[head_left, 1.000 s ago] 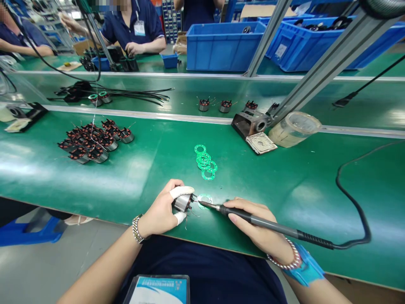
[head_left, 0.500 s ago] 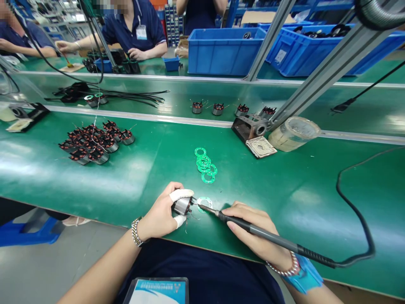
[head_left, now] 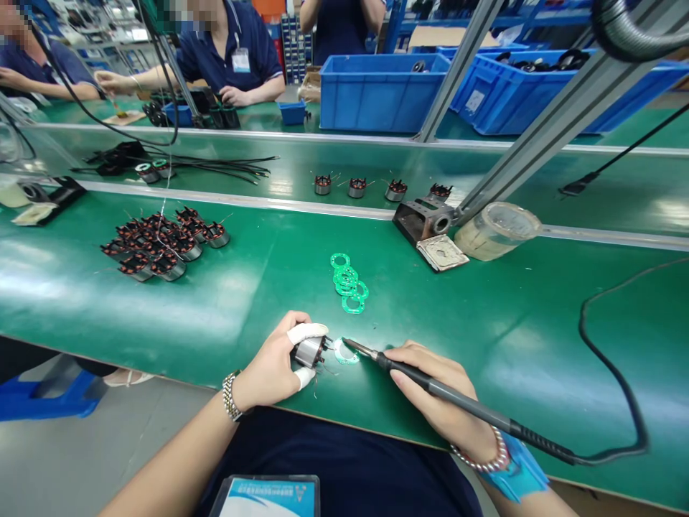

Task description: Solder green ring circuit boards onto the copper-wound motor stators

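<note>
My left hand [head_left: 274, 359], with white finger cots on thumb and finger, is closed around a motor stator [head_left: 311, 350] tilted on its side, its pins and thin wires facing right. In my right hand [head_left: 433, 384] is a soldering iron [head_left: 430, 383], held like a pen. Its tip lies over the upper edge of a single ring-shaped circuit board [head_left: 339, 357] just right of the stator; I cannot tell whether it touches. Farther up the bench lies an overlapping row of green ring boards [head_left: 352, 304].
Many stators [head_left: 169, 266] are grouped at left, and several [head_left: 357, 188] stand behind the metal rail. An iron stand [head_left: 425, 217], a sponge [head_left: 442, 253] and a plastic tub [head_left: 498, 231] sit at right. Blue bins [head_left: 382, 93] and co-workers are across the bench. The iron's cord [head_left: 611, 359] loops right.
The iron's tip has moved slightly up and right, away from the stator's pins and over the ring board. My left hand still holds the stator in nearly the same place.
</note>
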Available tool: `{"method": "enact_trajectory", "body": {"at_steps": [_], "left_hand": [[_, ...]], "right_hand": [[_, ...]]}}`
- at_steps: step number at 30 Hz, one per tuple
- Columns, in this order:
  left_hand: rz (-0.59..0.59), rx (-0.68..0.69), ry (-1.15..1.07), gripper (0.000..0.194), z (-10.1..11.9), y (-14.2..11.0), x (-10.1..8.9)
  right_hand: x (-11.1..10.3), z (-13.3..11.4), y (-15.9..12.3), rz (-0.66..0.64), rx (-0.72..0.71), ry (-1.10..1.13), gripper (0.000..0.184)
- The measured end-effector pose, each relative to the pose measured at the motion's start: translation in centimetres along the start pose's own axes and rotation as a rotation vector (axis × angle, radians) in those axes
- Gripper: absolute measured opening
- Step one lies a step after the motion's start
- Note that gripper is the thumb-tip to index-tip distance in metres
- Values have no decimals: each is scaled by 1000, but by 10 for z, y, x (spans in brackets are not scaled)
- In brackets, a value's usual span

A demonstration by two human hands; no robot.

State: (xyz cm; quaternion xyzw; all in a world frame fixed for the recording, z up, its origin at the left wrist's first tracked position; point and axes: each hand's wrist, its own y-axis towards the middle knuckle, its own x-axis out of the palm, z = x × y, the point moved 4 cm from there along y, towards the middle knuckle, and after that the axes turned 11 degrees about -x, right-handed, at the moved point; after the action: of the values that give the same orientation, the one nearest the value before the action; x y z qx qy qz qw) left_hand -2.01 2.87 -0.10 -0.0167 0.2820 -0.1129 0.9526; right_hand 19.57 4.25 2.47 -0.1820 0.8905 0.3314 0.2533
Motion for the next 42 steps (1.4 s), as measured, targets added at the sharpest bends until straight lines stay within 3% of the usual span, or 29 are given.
{"method": "enact_trajectory", "body": {"at_steps": [19,30,36,42], "left_hand": [[11,1,-14,54,1,0,1],[25,22,9,54,3,0,0],[22,6,11,53,2,0,0],[23,-2,21,52,3,1,-1]], "right_hand": [[3,0,1,-48,-17,89,13],[8,-3,-3,-104,-99,141,14],[3,-6,-1,-42,-112,109,13],[7,-7,0,-120,-109,115,14]]}}
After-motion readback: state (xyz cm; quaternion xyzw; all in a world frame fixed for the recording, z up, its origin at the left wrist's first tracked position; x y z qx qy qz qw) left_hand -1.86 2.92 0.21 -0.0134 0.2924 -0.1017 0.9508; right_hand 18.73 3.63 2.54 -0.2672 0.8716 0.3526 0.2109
